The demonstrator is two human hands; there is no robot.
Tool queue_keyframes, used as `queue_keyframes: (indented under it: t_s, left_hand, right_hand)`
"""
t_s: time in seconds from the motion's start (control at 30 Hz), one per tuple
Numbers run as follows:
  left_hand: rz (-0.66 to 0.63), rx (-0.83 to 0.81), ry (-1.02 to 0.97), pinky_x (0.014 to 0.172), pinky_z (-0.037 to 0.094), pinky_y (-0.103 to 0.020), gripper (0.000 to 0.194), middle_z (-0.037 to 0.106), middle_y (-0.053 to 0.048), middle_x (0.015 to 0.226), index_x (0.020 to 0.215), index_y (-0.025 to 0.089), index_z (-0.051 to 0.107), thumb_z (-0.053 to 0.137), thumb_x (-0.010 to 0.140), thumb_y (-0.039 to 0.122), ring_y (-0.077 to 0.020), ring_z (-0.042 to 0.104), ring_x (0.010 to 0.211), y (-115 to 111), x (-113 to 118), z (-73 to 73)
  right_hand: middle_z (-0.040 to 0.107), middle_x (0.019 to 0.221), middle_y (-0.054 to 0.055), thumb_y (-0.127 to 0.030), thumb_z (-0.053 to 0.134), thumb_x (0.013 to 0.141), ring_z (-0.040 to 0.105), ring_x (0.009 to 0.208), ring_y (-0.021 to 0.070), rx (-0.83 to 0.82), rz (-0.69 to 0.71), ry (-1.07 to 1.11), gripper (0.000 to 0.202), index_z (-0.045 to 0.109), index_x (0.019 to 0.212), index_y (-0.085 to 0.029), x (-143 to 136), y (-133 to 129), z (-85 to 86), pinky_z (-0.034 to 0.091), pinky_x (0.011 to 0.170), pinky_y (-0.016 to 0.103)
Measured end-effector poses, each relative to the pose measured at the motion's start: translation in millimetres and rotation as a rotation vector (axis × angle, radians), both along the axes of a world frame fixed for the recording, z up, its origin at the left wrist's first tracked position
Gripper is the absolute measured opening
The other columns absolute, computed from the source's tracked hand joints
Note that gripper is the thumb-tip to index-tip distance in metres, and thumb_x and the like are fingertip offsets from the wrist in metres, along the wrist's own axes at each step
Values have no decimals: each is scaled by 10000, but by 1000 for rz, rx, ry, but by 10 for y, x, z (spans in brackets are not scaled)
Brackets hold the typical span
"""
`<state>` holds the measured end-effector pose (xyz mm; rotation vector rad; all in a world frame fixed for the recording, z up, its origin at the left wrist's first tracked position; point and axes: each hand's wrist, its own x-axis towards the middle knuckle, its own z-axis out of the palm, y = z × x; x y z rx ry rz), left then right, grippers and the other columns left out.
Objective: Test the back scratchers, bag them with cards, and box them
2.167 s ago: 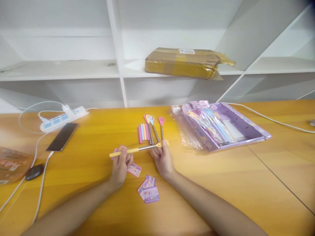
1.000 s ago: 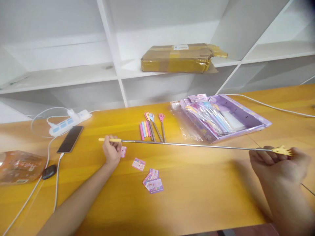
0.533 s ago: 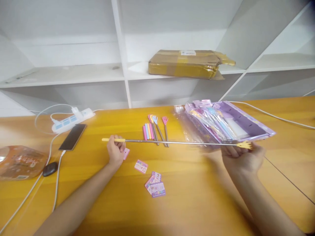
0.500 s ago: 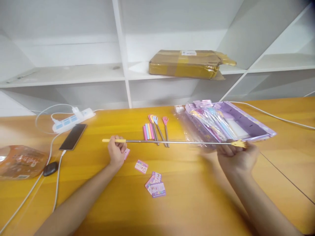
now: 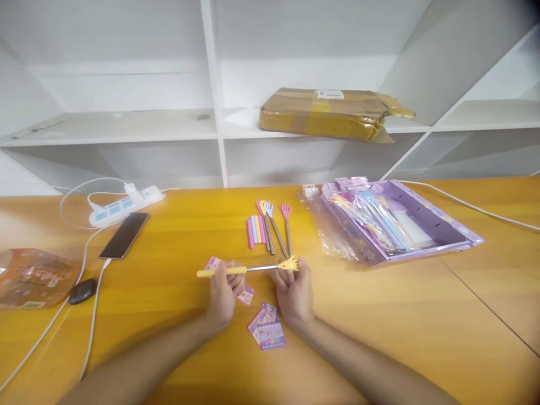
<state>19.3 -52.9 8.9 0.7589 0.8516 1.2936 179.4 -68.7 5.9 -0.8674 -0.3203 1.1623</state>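
Note:
A yellow back scratcher [image 5: 262, 268] with a short metal rod lies level between my hands. My left hand [image 5: 225, 289] is closed round its yellow handle. At the claw-shaped head, my right hand [image 5: 295, 289] holds the other end. Beyond them are several loose coloured handles [image 5: 256, 231] side by side, and metal rods with pink, yellow and blue claw heads [image 5: 276, 225]. Small printed cards [image 5: 270, 334] lie near my wrists, with another card [image 5: 212, 263] just behind my left hand.
A purple box [image 5: 439, 239] with plastic-wrapped scratchers stands at the right. On the left are a phone [image 5: 124, 235], a power strip [image 5: 126, 206], a black case [image 5: 83, 291], cables and an orange bag [image 5: 37, 278]. A taped carton [image 5: 323, 115] rests on the shelf.
Both hands have come toward each other, my right hand moving far to the left. The scratcher between them has collapsed from a long rod to a short one.

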Motion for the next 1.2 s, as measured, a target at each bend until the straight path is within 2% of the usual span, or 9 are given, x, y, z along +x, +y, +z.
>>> queue_keyframes:
  t_s: [0.1, 0.33, 0.53, 0.7, 0.93, 1.03, 1.2]
  left_hand:
    - [-15, 5, 48, 465, 157, -260, 712, 219, 86, 538, 603, 235, 286, 689, 901, 740, -75, 158, 454, -23, -23, -23]
    - [0, 6, 68, 496, 161, -271, 700, 225, 76, 553, 596, 224, 279, 682, 910, 703, -82, 157, 477, 118, -78, -49]
    - [-67, -12, 75, 499, 163, -279, 700, 215, 73, 550, 588, 226, 279, 658, 910, 718, -88, 151, 484, 107, -101, -76]
    - [-68, -7, 62, 511, 198, -266, 711, 228, 66, 599, 602, 223, 272, 695, 916, 699, -100, 169, 535, 111, -121, -123]
    - [14, -17, 88, 521, 230, -242, 669, 224, 80, 636, 649, 225, 325, 805, 861, 641, -100, 152, 560, 106, -99, -101]
    - [29, -17, 119, 534, 257, -229, 658, 220, 85, 635, 652, 225, 335, 821, 850, 622, -94, 177, 565, 93, -93, -109]
    - [102, -62, 130, 501, 212, -218, 665, 157, 96, 626, 641, 238, 262, 804, 845, 565, -82, 160, 543, 147, -102, -88]
  right_hand:
    - [239, 547, -74, -711, 615, 988, 192, 500, 109, 31, 88, -33, 700, 285, 594, -236, -97, -51, -74, 250, 483, 276]
    - [224, 509, -68, -679, 588, 990, 182, 490, 115, 74, 168, -39, 683, 318, 550, -232, 33, -80, -110, 272, 520, 304]
    - [207, 518, -80, -685, 665, 974, 157, 496, 107, 60, 241, -40, 730, 276, 560, -226, 14, -103, -158, 250, 535, 313]
    - [198, 526, -79, -665, 734, 939, 161, 502, 103, 67, 218, -72, 767, 256, 542, -217, -3, -98, -152, 221, 537, 311]
    - [236, 507, -65, -701, 631, 989, 178, 497, 108, 75, 184, -31, 749, 305, 523, -213, 35, -78, -128, 249, 540, 315]
    - [225, 518, -68, -685, 659, 982, 177, 503, 107, 49, 181, -43, 754, 272, 538, -214, 83, -54, -123, 259, 533, 303]
    - [190, 551, -89, -603, 765, 928, 147, 524, 109, -22, 163, -90, 707, 257, 603, -233, 137, -82, -73, 216, 504, 285]
